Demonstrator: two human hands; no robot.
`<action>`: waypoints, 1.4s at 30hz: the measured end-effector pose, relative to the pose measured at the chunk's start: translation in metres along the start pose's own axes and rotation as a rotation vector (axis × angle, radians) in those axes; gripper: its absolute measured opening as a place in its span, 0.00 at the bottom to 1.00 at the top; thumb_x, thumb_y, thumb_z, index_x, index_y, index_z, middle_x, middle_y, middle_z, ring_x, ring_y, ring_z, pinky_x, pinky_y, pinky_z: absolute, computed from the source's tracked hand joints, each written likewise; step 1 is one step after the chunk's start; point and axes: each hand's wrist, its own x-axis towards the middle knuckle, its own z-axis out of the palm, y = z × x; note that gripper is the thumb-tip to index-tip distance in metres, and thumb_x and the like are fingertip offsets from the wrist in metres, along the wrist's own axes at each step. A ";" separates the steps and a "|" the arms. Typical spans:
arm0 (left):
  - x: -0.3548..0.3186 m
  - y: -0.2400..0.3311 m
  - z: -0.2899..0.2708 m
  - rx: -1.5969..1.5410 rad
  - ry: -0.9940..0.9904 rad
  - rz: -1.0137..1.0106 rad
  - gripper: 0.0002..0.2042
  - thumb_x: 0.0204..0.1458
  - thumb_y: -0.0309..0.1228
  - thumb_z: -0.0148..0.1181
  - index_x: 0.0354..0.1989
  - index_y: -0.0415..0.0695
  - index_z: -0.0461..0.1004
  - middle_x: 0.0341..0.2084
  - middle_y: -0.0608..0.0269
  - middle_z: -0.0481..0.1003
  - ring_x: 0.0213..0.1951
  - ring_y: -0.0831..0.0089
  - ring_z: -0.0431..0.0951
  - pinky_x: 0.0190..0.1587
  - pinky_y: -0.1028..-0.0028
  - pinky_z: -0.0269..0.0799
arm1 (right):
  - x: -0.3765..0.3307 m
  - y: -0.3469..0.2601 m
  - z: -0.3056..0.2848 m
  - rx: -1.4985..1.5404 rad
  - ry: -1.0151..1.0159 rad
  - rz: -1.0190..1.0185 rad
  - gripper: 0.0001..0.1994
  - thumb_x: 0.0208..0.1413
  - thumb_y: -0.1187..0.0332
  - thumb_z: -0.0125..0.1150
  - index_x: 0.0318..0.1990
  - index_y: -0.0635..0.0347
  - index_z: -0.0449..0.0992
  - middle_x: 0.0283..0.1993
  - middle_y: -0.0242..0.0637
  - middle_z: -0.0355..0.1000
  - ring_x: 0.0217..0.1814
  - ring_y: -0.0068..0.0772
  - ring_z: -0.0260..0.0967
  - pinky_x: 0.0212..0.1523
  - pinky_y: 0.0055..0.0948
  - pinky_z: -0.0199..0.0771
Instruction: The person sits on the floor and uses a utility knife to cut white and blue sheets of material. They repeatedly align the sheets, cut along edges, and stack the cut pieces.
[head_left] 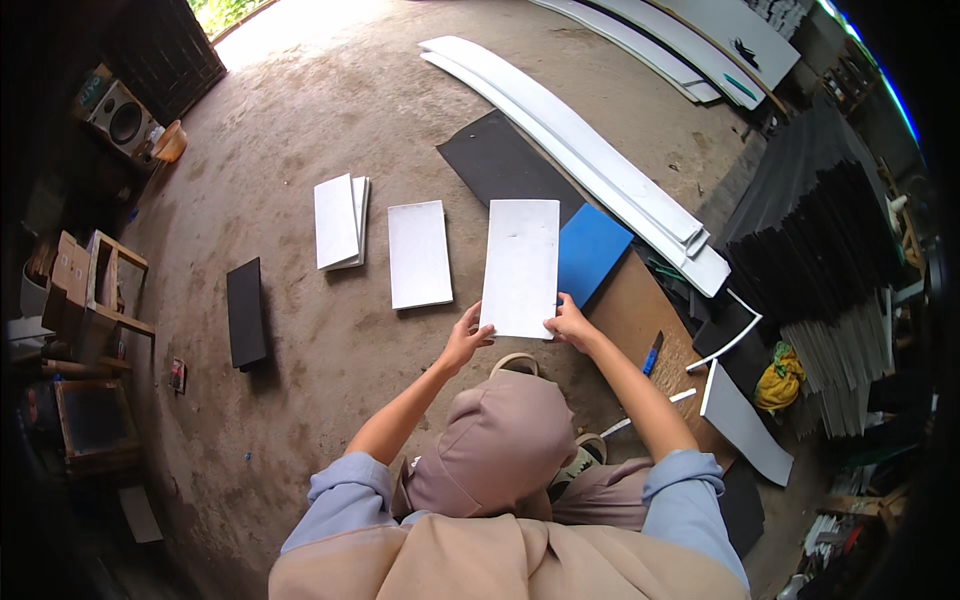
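Between my two hands I hold a white rectangular foam sheet (521, 265) by its near corners. My left hand (467, 338) pinches the left corner, thumb on top. At the right corner, my right hand (569, 325) grips it the same way. Behind its right side lies a blue rectangular sheet (597, 255), partly covered. Just left of the held piece, another white sheet stack (420, 255) lies on the floor. Further left is a small pile of white sheets (337, 222), its top piece slightly askew. A black stack (246, 312) lies beyond that.
Long white strips (580, 150) and a dark sheet (510, 165) lie ahead. On my right are a brown board (640, 300), a blue-handled cutter (653, 354), a yellow cloth (780, 378) and tall black sheet piles (815, 220). A wooden stool (110, 300) stands at the left.
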 end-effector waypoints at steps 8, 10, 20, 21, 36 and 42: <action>0.007 -0.032 -0.140 0.107 0.414 -0.096 0.29 0.48 0.30 0.53 0.58 0.42 0.49 0.46 0.53 0.65 0.42 0.68 0.69 0.40 0.72 0.69 | 0.130 -0.008 0.152 -0.169 -0.121 -0.070 0.34 0.36 0.77 0.60 0.55 0.58 0.54 0.51 0.43 0.61 0.53 0.40 0.59 0.51 0.32 0.61; 0.014 -0.028 -0.159 0.137 0.431 -0.114 0.29 0.47 0.30 0.54 0.58 0.41 0.50 0.46 0.53 0.65 0.43 0.68 0.69 0.41 0.73 0.69 | 0.139 -0.021 0.165 -0.169 -0.133 -0.063 0.33 0.35 0.80 0.58 0.54 0.60 0.55 0.48 0.44 0.63 0.48 0.37 0.64 0.41 0.30 0.70; 0.071 -0.008 -0.140 1.001 0.685 -0.087 0.35 0.38 0.38 0.62 0.56 0.47 0.53 0.53 0.58 0.52 0.56 0.58 0.47 0.54 0.56 0.46 | 0.161 -0.020 0.126 -0.189 -0.133 -0.089 0.23 0.47 0.75 0.51 0.54 0.55 0.57 0.54 0.43 0.55 0.49 0.33 0.61 0.44 0.27 0.68; 0.069 -0.006 -0.141 1.003 0.696 -0.019 0.36 0.37 0.40 0.63 0.56 0.48 0.53 0.53 0.58 0.50 0.56 0.58 0.44 0.55 0.54 0.43 | 0.149 -0.029 0.120 -0.192 -0.203 -0.106 0.22 0.48 0.74 0.50 0.53 0.55 0.58 0.54 0.43 0.56 0.48 0.32 0.62 0.44 0.27 0.68; 0.112 -0.023 0.085 1.115 -0.142 0.375 0.35 0.36 0.38 0.62 0.55 0.50 0.52 0.52 0.54 0.50 0.54 0.53 0.47 0.53 0.54 0.47 | -0.049 0.156 -0.194 -0.414 0.881 -0.099 0.17 0.42 0.71 0.57 0.41 0.66 0.64 0.34 0.42 0.67 0.34 0.35 0.67 0.36 0.32 0.69; 0.117 0.014 0.094 1.400 -0.413 0.415 0.34 0.38 0.39 0.61 0.55 0.55 0.51 0.53 0.57 0.48 0.54 0.52 0.46 0.53 0.53 0.50 | -0.045 0.183 -0.128 -0.478 0.939 0.110 0.34 0.43 0.77 0.55 0.57 0.62 0.43 0.51 0.64 0.48 0.50 0.61 0.55 0.47 0.46 0.60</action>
